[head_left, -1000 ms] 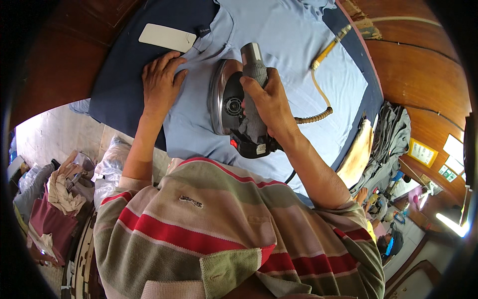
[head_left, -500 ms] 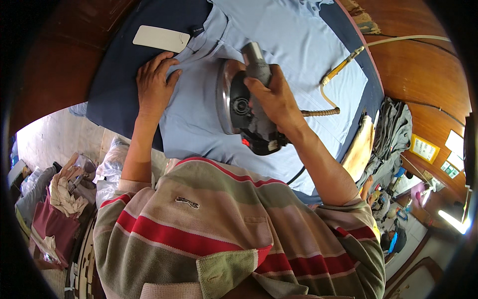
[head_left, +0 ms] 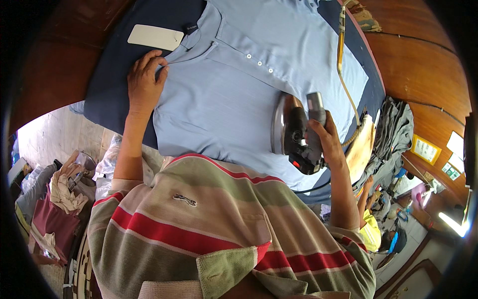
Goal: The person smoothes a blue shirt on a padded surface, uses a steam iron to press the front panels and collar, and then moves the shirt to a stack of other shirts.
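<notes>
A light blue shirt (head_left: 219,94) with a few white buttons lies spread over the dark navy ironing surface (head_left: 107,84). My right hand (head_left: 326,137) is closed round the grey handle of a black steam iron (head_left: 294,127), tilted on the lower right part of the shirt; its sole is hidden. My left hand (head_left: 146,82) rests with fingers loosely spread at the shirt's left edge by the collar. Just beyond those fingers lies a blank white tag (head_left: 155,37) on a string, beside the collar's dark label.
A yellowish hose (head_left: 343,74) runs down the right side to the iron. Dark clothes (head_left: 391,132) are heaped against the wooden wall at right. Folded garments and plastic bags (head_left: 107,164) lie at lower left. A person in yellow (head_left: 369,231) is low at right.
The iron in my right hand has moved right and toward me, uncovering the buttons and placket. My left hand has shifted slightly left, and the tag with it. The hose has swung more upright.
</notes>
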Available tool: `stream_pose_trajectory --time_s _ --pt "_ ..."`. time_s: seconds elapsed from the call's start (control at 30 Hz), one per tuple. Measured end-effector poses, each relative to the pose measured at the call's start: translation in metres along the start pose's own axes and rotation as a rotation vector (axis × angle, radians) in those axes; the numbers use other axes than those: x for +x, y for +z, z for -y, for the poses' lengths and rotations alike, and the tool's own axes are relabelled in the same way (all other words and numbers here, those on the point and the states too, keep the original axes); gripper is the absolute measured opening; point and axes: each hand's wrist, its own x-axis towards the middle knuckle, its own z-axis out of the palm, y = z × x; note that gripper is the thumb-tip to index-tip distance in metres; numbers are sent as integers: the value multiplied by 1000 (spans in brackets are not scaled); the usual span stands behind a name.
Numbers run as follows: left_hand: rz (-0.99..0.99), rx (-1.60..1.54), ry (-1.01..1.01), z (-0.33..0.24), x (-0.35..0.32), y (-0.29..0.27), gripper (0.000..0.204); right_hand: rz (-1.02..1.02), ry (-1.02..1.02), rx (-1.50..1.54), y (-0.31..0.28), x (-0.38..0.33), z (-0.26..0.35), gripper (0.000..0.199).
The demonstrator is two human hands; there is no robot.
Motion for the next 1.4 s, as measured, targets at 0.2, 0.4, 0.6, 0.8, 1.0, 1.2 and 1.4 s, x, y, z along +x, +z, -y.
stream_pose_trajectory --time_s 0.2,0.4,0.6,0.8,1.0,1.2,1.4 --pt "0 27 -38 0 1 2 16 -323 -33 22 -59 -32 -58 31" --pt "-96 40 24 -30 4 -1 24 -563 -204 -299 -89 -46 -37 39" --pt "120 -202 208 -83 34 32 31 -465 -287 -436 -93 -25 2 47" --pt "240 231 508 -78 65 74 55 -119 -353 -676 -63 43 34 42" --pt "304 332 520 -71 68 72 60 34 -461 -607 -41 73 45 41" --pt "282 281 483 -67 64 72 60 229 -467 -909 -13 53 57 48" --pt "269 -105 517 -137 0 62 52 42 -384 -508 -64 68 56 38"
